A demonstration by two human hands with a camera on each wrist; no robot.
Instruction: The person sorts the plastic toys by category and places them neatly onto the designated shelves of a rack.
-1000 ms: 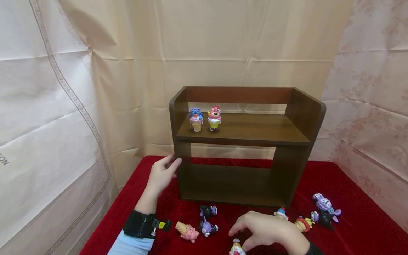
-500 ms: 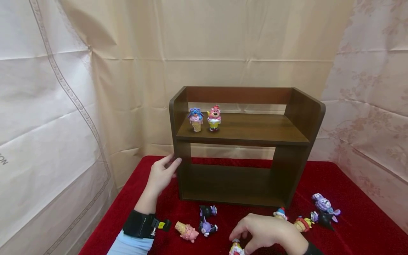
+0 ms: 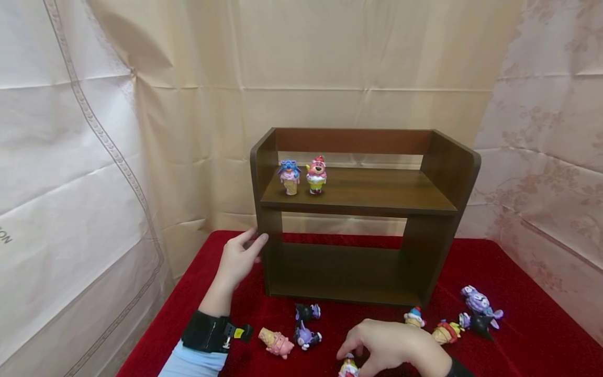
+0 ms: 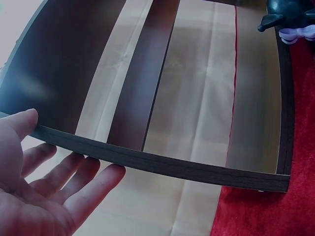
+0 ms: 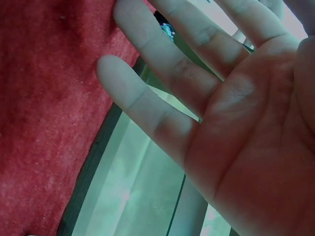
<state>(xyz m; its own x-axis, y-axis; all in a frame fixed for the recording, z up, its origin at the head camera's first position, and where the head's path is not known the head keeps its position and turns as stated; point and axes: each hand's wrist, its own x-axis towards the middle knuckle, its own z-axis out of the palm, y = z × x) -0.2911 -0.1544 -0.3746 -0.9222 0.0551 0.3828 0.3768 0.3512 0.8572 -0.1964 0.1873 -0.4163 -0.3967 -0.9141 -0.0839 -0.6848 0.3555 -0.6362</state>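
My left hand [image 3: 237,262] rests at the left side panel of a dark brown wooden shelf [image 3: 358,272]. In the left wrist view its thumb lies over the panel's edge, with the straight fingers along the outer side. Low in the head view my right hand [image 3: 391,343] has thumb and index finger on either side of a small white, red and yellow figurine [image 3: 348,366], pinching it on the red cloth. That figurine is hidden in the right wrist view, where several long fingers [image 5: 162,64] show. A blue figurine [image 3: 289,178] and a pink bear figurine [image 3: 316,175] stand on the upper shelf.
On the red cloth [image 3: 188,319] lie a pink ice-cream-cone figurine [image 3: 276,343], a black-and-purple pair [image 3: 307,327], a blue-capped one [image 3: 414,316], a red-and-yellow cone [image 3: 447,332] and purple figurines [image 3: 478,303]. Curtains [image 3: 330,63] hang behind and at both sides.
My right hand has lowered slightly and its thumb and index finger have come down around the figurine, which has shifted a little left. The left hand and shelf stay put.
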